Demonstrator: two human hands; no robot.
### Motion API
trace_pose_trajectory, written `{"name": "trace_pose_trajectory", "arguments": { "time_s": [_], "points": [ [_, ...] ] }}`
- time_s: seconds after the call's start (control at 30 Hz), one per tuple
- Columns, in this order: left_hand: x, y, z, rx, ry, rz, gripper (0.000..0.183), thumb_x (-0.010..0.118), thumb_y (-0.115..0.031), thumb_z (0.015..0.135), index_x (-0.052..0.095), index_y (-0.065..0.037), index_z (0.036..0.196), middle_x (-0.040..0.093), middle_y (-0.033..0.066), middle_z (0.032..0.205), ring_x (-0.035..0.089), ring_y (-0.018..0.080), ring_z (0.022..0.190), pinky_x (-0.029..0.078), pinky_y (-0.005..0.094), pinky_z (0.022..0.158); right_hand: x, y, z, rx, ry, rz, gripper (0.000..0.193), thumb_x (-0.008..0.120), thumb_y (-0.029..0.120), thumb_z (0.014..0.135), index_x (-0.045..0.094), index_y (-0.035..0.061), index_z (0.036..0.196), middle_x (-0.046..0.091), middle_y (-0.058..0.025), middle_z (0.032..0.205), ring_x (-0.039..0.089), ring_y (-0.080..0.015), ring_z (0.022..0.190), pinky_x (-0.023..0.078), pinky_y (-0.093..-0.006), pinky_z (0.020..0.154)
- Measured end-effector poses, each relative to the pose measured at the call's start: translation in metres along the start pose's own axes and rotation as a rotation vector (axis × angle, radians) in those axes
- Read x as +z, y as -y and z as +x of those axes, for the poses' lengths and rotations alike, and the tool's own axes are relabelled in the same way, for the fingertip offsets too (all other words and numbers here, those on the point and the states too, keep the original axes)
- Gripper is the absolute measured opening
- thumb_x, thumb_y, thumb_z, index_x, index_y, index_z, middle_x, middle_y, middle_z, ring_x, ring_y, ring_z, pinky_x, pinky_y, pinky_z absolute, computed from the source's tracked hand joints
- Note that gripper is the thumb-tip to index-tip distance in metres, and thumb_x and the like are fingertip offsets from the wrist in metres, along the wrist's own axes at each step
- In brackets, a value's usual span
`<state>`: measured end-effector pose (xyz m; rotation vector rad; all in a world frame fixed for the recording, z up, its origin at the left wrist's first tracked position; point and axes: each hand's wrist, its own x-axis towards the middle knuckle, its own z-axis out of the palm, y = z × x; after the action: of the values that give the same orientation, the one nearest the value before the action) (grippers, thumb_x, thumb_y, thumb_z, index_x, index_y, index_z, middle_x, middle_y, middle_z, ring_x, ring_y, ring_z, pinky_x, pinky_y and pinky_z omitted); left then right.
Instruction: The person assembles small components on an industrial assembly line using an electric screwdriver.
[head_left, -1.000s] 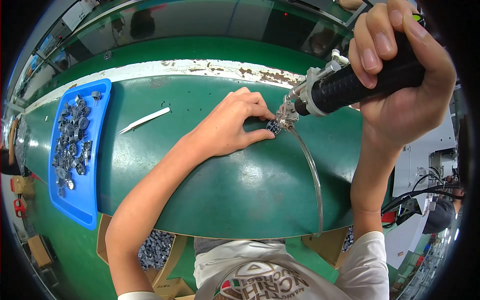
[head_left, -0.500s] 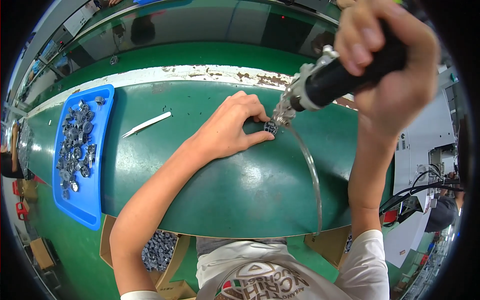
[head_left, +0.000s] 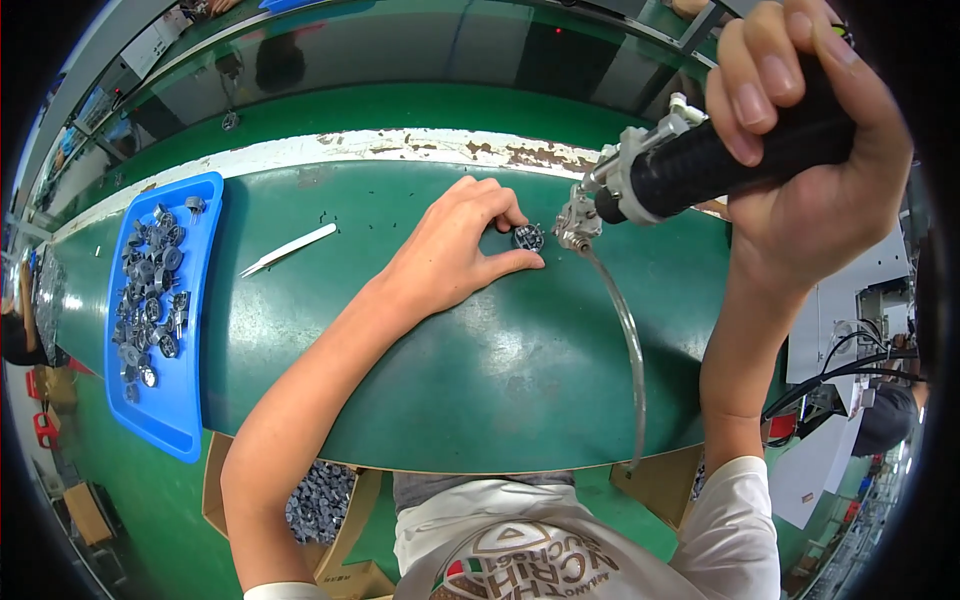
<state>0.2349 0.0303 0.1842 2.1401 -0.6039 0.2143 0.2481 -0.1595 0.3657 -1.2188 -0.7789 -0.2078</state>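
Observation:
My left hand is closed in a pinch around a small round grey part on the green tabletop, thumb on the near side and fingers on the far side. Dark recesses show in the top of the part. In my right hand is a black power screwdriver, gripped by its body and tilted down to the left. Its silvery screw-feeding head is just right of the round part, apart from it. A clear hose runs from that head toward the table's near edge.
A blue tray with many grey round parts stands at the left. White tweezers lie between it and my left hand, with tiny dark screws nearby. Cardboard boxes sit below the near edge. Behind runs a green conveyor.
My right hand has drawn the screwdriver a little right, so its head no longer overlaps the round part. My left hand and the part have shifted slightly left.

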Motion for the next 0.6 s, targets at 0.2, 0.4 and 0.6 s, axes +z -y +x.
{"name": "trace_pose_trajectory", "arguments": {
  "time_s": [0.2, 0.4, 0.6],
  "points": [
    [-0.001, 0.003, -0.002, 0.001, -0.011, 0.016, 0.043, 0.090, -0.025, 0.075, 0.057, -0.002, 0.088, 0.059, 0.0089, 0.086, 0.055, 0.0255, 0.085, 0.049, 0.0385, 0.077, 0.024, -0.011, -0.004, -0.021, -0.144, -0.108, 0.022, 0.055, 0.023, 0.097, 0.050, 0.0028, 0.090, 0.050, -0.0043, 0.070, 0.049, -0.0117, 0.056, 0.043, -0.0221, 0.048],
    [-0.001, 0.002, -0.001, -0.003, -0.003, 0.009, 0.043, 0.090, -0.026, 0.076, 0.057, -0.002, 0.089, 0.058, 0.0088, 0.086, 0.055, 0.0258, 0.084, 0.048, 0.0384, 0.076, 0.036, -0.015, -0.006, -0.049, -0.291, -0.234, 0.025, 0.055, 0.026, 0.097, 0.050, 0.0047, 0.084, 0.051, -0.0041, 0.062, 0.050, -0.0117, 0.047, 0.046, -0.0221, 0.044],
    [0.000, 0.002, -0.002, 0.003, -0.016, 0.001, 0.043, 0.090, -0.027, 0.076, 0.057, -0.002, 0.089, 0.058, 0.0087, 0.085, 0.055, 0.0258, 0.084, 0.048, 0.0384, 0.076, 0.039, -0.019, -0.008, -0.058, -0.361, -0.274, 0.027, 0.056, 0.028, 0.096, 0.049, 0.0061, 0.082, 0.053, -0.0037, 0.058, 0.052, -0.0115, 0.043, 0.048, -0.0216, 0.042]
  ]
}}
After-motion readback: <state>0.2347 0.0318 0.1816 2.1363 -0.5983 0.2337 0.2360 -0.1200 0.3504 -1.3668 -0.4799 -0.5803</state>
